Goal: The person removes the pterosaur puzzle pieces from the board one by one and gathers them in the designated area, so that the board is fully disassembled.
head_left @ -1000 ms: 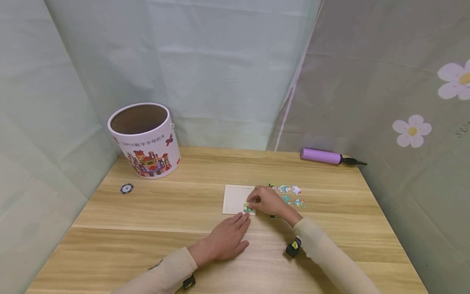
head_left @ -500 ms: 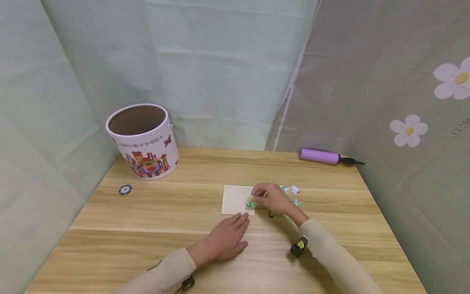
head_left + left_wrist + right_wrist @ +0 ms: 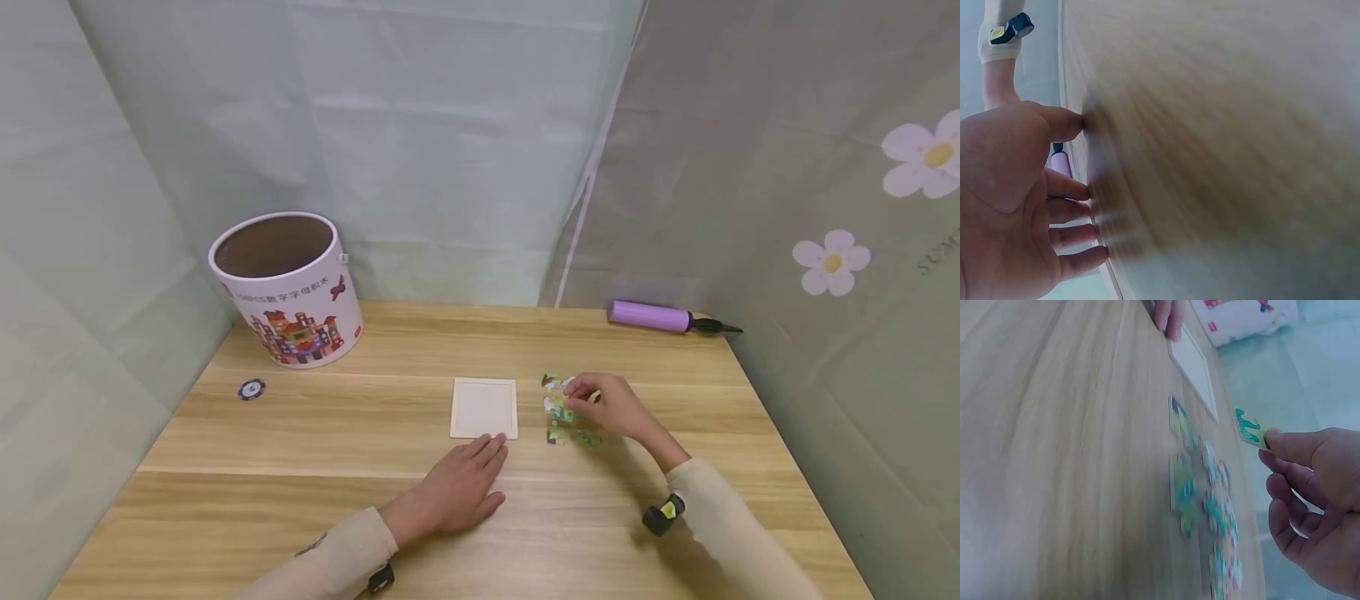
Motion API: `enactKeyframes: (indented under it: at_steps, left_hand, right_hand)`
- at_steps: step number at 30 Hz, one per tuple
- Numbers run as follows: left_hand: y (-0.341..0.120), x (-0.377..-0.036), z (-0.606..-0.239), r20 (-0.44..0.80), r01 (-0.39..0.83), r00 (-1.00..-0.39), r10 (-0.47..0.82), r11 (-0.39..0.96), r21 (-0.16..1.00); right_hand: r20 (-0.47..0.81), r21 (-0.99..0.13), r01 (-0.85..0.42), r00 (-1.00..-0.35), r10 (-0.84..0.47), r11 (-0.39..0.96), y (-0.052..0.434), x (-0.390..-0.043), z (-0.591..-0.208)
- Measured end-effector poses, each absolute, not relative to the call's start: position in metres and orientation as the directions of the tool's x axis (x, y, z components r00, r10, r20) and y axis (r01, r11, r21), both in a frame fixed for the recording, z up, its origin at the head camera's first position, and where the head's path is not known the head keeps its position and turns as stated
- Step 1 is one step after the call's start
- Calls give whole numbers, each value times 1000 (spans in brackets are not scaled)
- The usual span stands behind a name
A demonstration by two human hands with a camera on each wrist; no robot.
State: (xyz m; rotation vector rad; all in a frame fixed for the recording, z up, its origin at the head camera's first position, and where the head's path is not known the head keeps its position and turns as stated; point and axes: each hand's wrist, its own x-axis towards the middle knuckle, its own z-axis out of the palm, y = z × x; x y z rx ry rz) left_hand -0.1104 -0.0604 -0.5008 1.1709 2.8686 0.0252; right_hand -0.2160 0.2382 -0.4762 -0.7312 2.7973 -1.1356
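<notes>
Between thumb and index finger, my right hand (image 3: 611,406) pinches a green and yellow jigsaw piece (image 3: 1249,430). In the right wrist view the piece is up off the table, over the loose jigsaw pieces (image 3: 1182,487). Those loose pieces lie right of a pale square puzzle tray (image 3: 483,408), and my right hand hides some of them in the head view. No piece shows inside the tray. My left hand (image 3: 463,487) lies palm down with its fingers straight, the fingertips touching the tray's near edge. Its thumb is spread to the side.
A large white bucket (image 3: 288,292) with block pictures stands at the back left. In front of it lies a round chip (image 3: 251,389). A purple hand pump (image 3: 649,316) rests along the back right edge. Cloth walls (image 3: 450,150) enclose the wooden table (image 3: 300,450).
My right hand has lifted the jigsaw piece off the tray's lower right corner and carried it right, above the loose pieces. The left hand has stayed at the tray's near edge.
</notes>
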Motion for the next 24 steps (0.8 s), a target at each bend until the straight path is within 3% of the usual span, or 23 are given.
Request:
enactKeyframes:
  at_steps: [24]
  left_hand:
    - [-60, -111, -500, -55, 694, -717, 695, 719, 42]
  right_hand:
    - [74, -624, -323, -931, -358, 711, 313, -191, -484]
